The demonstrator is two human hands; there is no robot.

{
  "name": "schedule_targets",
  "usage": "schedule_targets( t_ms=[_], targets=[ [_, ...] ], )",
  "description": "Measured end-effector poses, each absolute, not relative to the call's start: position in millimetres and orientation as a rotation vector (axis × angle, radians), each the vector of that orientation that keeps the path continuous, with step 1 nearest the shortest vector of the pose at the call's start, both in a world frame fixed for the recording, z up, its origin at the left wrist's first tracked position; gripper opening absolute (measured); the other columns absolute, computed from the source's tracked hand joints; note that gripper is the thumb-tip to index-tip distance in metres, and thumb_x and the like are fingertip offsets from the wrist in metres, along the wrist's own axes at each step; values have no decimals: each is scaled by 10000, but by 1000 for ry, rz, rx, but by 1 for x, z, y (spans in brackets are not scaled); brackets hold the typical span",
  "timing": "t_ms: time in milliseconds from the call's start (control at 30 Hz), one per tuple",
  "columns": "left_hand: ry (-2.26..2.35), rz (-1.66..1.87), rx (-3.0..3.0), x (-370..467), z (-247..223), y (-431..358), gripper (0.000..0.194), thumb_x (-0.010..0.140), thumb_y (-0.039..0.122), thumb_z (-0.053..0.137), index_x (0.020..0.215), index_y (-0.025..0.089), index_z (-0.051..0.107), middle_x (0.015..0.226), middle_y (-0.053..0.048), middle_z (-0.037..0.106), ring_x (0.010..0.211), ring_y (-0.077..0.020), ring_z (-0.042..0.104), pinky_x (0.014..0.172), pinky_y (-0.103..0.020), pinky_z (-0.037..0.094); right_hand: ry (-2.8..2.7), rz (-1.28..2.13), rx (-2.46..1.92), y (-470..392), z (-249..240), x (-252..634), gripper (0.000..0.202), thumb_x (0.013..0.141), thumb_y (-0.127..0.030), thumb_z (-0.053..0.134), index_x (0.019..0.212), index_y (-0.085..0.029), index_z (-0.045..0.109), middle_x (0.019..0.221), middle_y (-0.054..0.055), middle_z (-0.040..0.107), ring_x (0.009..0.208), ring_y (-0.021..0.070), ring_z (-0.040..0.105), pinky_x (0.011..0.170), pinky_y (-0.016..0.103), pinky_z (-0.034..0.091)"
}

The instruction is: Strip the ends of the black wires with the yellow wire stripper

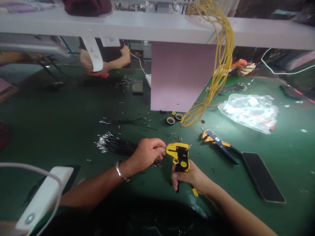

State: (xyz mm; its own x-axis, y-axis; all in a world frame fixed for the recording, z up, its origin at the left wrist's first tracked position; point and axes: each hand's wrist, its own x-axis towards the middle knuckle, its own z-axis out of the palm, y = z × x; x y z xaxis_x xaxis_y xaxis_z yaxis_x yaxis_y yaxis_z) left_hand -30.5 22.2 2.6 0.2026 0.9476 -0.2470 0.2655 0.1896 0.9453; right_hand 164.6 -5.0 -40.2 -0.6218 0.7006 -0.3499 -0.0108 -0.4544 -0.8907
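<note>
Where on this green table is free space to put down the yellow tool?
Bare green mat lies left of the black wire bundle. Another patch sits between the dark phone and the clear plastic bag. It is crowded around the tape rolls and hanging yellow wires.

Handwritten mark, apparently "T760", on a white paper label (110,40) stuck to the shelf edge (147,29); no other text legible.

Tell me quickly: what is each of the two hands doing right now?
Left hand: closed, pinching black wires at the stripper's head.
Right hand: closed around the yellow wire stripper handles.
</note>
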Motion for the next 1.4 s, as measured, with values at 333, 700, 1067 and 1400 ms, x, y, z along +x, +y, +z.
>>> schedule_targets(
  t_ms=[333, 700, 1067, 1400],
  targets=[
    [1293, 751, 1339, -32, 2, 23, 85, 745, 169, 566, 749, 138, 645, 627, -4, 640, 537, -92, 586, 527, -204, 488, -1291, 2088, -1045, -7, -44, 165, 210, 727, -305, 708, 670, -170, 558, 490, -7, 638, 460, 142, 590, 516, 264, 451],
    [1289, 750, 1340, -32, 1, 23, 85, 748, 179, 572, 752, 139, 646, 635, -9, 648, 535, -92, 586, 521, -203, 489, -1254, 2078, -1076, -10, -45, 163, 226, 708, -307, 715, 654, -171, 543, 460, -19, 607, 423, 134, 566, 480, 257, 448],
    [1325, 727, 1354, -31, 8, 25, 98, 729, 166, 562, 748, 143, 656, 550, 4, 637, 514, -104, 596, 514, -201, 501, -1295, 2039, -1078, -9, -50, 162, 228, 720, -304, 701, 640, -174, 533, 443, -32, 592, 399, 115, 542, 461, 235, 425],
    [1395, 738, 1373, -29, 11, 27, 125, 712, 149, 543, 721, 157, 668, 589, 2, 663, 521, -107, 609, 529, -208, 512, -1413, 1953, -1111, -4, -47, 162, 159, 711, -232, 632, 596, -181, 536, 418, -44, 559, 406, 101, 497, 493, 229, 418]
  ],
)
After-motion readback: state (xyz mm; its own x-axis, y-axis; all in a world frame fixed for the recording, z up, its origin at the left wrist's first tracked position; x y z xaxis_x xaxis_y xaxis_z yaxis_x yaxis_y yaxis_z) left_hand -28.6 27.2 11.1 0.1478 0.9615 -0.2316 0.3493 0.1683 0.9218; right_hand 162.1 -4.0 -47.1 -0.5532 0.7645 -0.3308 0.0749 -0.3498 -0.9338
